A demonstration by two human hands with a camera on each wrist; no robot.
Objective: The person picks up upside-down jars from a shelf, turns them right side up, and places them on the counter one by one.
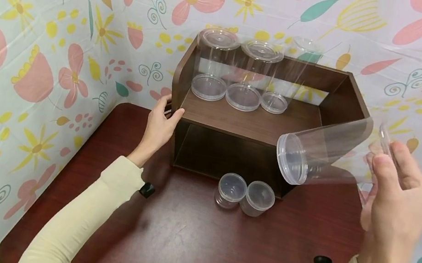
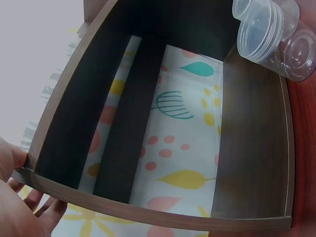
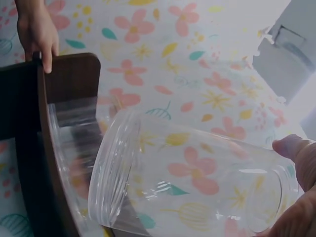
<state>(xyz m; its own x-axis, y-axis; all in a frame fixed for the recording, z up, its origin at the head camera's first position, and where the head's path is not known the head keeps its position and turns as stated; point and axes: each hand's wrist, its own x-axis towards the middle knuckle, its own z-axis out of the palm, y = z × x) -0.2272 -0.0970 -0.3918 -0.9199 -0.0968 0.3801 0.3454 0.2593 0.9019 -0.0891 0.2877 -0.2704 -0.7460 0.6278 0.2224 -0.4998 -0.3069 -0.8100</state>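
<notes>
My right hand (image 1: 401, 205) grips one end of a tall clear jar (image 1: 330, 147), tilted on its side in the air beside the right end of a dark wooden shelf (image 1: 229, 123). In the right wrist view the thumb and fingers of the right hand (image 3: 296, 192) hold the narrower end of the jar (image 3: 197, 173). My left hand (image 1: 159, 127) holds the shelf's left side panel, its thumb on the front edge. Three tall clear jars (image 1: 213, 67) (image 1: 252, 78) (image 1: 291, 79) stand on the shelf's upper level.
Two small clear jars (image 1: 231, 188) (image 1: 258, 197) stand side by side on the dark red table (image 1: 176, 237), in front of the shelf's lower compartment (image 1: 215, 153). A flower-patterned cloth (image 1: 97, 61) hangs behind and to the left.
</notes>
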